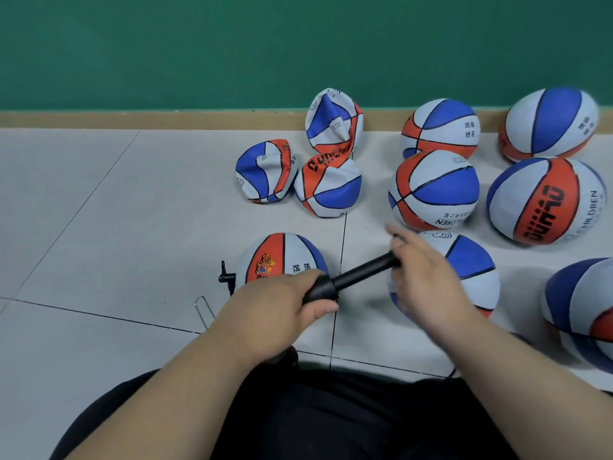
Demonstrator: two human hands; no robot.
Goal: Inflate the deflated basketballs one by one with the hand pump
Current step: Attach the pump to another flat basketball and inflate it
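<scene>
A black hand pump (351,277) lies slanted between my hands above the floor. My left hand (282,307) grips its thick lower end, fingers and thumb curled round it. My right hand (421,277) holds the upper end, with the index finger stretched out. Behind my left hand sits a red, white and blue basketball (282,254). Another ball (471,263) lies under my right hand. Three crumpled, deflated balls (326,187) cluster further back near the wall.
Several round, inflated balls (434,190) stand at the right, up to the green wall (199,44) and its wooden skirting. A small black pump part (227,278) and a bent wire (205,310) lie on the grey tiles at the left. My dark-clad lap fills the bottom.
</scene>
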